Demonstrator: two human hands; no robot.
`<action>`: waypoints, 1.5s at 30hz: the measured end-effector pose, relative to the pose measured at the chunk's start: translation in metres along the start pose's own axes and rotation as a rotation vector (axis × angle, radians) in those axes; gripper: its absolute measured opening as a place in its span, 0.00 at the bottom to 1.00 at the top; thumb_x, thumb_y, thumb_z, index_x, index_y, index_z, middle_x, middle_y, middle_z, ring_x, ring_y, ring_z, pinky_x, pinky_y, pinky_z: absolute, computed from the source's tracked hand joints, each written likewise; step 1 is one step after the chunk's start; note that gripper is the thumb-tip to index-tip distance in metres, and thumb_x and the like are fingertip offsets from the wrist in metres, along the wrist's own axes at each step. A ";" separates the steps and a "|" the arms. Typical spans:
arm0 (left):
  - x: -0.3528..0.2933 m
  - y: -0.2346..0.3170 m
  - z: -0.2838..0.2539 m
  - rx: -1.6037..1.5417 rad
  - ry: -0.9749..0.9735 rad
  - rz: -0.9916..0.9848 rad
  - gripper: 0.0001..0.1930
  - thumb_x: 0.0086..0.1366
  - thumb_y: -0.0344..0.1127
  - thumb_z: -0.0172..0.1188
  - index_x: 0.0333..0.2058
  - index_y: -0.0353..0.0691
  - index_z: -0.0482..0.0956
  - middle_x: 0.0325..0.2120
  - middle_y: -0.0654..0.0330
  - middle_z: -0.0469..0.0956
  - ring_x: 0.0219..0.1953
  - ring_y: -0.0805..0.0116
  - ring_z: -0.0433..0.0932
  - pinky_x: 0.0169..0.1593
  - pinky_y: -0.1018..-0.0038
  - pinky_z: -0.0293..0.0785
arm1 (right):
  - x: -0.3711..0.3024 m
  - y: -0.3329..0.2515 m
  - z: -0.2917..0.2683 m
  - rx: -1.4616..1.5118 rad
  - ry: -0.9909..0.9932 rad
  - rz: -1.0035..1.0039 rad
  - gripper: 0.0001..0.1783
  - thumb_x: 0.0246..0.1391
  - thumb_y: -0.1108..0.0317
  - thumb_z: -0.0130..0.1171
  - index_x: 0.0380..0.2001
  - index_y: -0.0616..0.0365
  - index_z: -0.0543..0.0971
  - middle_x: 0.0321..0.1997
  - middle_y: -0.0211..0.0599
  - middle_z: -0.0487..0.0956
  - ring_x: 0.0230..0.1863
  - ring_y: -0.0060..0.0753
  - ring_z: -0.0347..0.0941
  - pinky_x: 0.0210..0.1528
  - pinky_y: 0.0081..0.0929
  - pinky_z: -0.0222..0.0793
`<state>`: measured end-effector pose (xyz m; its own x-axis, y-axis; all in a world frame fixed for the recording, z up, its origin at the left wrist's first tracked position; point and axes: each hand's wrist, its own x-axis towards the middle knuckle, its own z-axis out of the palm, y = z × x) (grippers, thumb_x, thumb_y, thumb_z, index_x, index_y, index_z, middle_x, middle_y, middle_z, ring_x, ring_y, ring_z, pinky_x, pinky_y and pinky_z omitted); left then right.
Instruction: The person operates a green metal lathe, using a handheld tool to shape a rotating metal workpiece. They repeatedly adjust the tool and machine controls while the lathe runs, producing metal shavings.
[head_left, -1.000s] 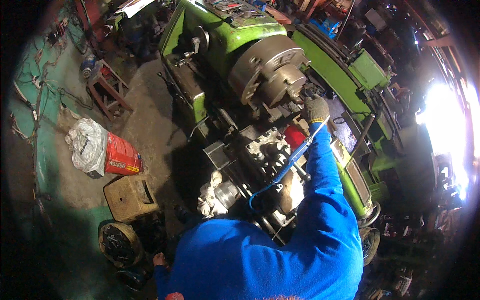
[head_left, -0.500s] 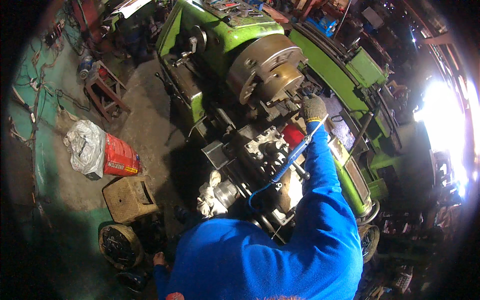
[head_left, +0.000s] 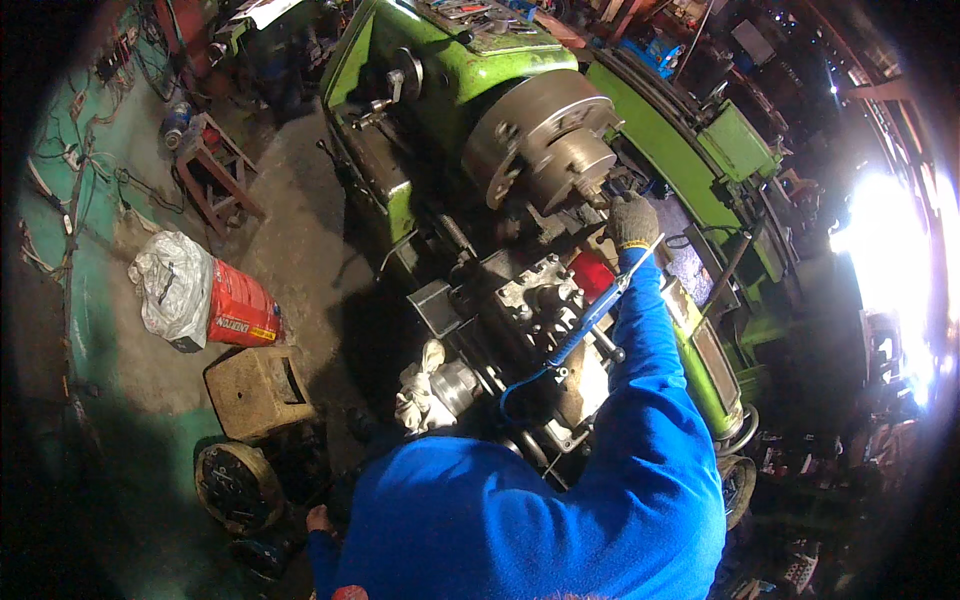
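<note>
Right now the gloved right hand [head_left: 633, 220] is stretched out at the end of a blue sleeve and sits against the face of the lathe chuck [head_left: 545, 140], near its lower right edge. The fingers look curled toward whatever is mounted there, but I cannot tell whether they are closed on anything. The left hand [head_left: 320, 520] hangs low by the person's side, bare, near the floor; its grip is too dark to read.

Judging by that, the work at the chuck looks unfinished: the hand is at the jaws, the carriage and tool post [head_left: 545, 300] sit just below, and a blue hose [head_left: 575, 335] runs across them. A pale rag [head_left: 420, 385] lies on the near end of the carriage.

Out on the floor left of the green lathe [head_left: 440, 60], a red printed bag [head_left: 240, 305] lies beside a white crumpled plastic sack [head_left: 170, 285], touching it. A rusty metal box [head_left: 255, 390] sits just nearer.
</note>
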<state>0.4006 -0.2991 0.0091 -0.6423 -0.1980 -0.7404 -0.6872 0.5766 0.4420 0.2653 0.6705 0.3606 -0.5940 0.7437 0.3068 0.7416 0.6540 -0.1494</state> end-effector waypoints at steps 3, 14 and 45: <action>0.000 -0.001 0.000 -0.003 -0.002 0.002 0.22 0.74 0.51 0.65 0.54 0.38 0.84 0.48 0.54 0.87 0.49 0.50 0.84 0.53 0.55 0.80 | -0.002 -0.005 -0.008 0.019 -0.018 0.018 0.21 0.64 0.50 0.57 0.44 0.55 0.88 0.46 0.57 0.87 0.51 0.63 0.84 0.55 0.55 0.79; 0.008 0.006 -0.001 -0.155 -0.016 0.033 0.23 0.73 0.53 0.65 0.53 0.39 0.84 0.51 0.52 0.87 0.52 0.44 0.84 0.56 0.53 0.79 | 0.006 0.010 0.010 -0.031 -0.017 -0.021 0.24 0.63 0.48 0.57 0.50 0.52 0.88 0.49 0.56 0.87 0.53 0.63 0.83 0.56 0.55 0.79; 0.009 0.011 -0.010 -0.111 0.008 -0.214 0.15 0.74 0.49 0.65 0.51 0.48 0.83 0.32 0.62 0.83 0.26 0.63 0.79 0.26 0.53 0.79 | 0.001 0.004 -0.013 -0.025 -0.122 -0.023 0.20 0.61 0.49 0.62 0.51 0.45 0.88 0.48 0.51 0.88 0.51 0.60 0.85 0.54 0.53 0.80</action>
<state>0.3839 -0.3026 0.0129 -0.4805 -0.3132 -0.8191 -0.8407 0.4303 0.3287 0.2716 0.6715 0.3724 -0.6433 0.7409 0.1931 0.7339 0.6685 -0.1200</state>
